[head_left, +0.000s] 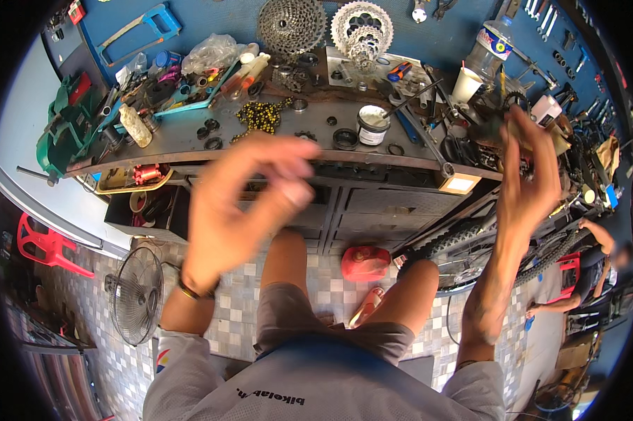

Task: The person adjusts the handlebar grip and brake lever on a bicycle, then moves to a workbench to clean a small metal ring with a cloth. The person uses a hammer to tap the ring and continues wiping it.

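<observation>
My left hand point(250, 193) hovers over the front edge of the workbench point(309, 130), blurred by motion. Its fingers curve with the thumb apart from them, and nothing shows in its grasp. Toward the bench's right end is my raised right hand point(530, 175), its fingers stretched up beside dark tools and parts; I see nothing held in it. Between the hands stands an open white tub point(374, 126) with a dark label. A black ring point(345, 139) lies left of it and a long wrench point(423, 137) right of it. A black-and-yellow chain point(260, 116) lies behind my left hand.
Sprocket cassettes point(292, 27) stand against the blue wall. A white cup point(466, 85) and large plastic bottle point(489, 52) are at back right. Below are an open drawer point(148, 214), a fan point(135, 295), a red container point(365, 263) and a bicycle tyre point(463, 235). Another person point(593, 270) sits far right.
</observation>
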### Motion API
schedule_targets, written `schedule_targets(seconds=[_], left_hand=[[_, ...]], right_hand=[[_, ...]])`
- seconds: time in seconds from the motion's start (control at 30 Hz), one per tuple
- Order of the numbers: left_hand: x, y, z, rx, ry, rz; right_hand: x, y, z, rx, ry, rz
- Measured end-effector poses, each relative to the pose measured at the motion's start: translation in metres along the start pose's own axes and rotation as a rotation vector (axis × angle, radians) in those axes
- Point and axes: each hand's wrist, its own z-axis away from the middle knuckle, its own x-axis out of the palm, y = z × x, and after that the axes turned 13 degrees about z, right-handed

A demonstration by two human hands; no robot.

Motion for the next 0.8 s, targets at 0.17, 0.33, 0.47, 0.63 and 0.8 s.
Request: schedule_targets(seconds=[0.17,0.33,0.47,0.63,0.8], left_hand=[[0.076,-0.009,0.030,0.110,-0.208,-0.098],[0.072,-0.034,0.082,-0.225,-0.151,0.128],[0.052,-0.061,0.125,-0.604,0.128,0.431],[0.029,-0.077,0.164,-0.697,0.379,0.477],[0.020,-0.082,0.184,-0.675,0.417,0.467]], right_hand=[[-0.065,-0.102,0.034,-0.300,-0.212,-0.428],[-0.028,-0.110,0.037,-0.075,-0.512,-0.608],[0.046,-0.084,0.010,-0.326,-0.531,-0.337],[0.102,-0.083,-0.005,-0.765,-0.533,-0.188],[0.123,-0.085,-0.025,-0.950,-0.694,-0.155]])
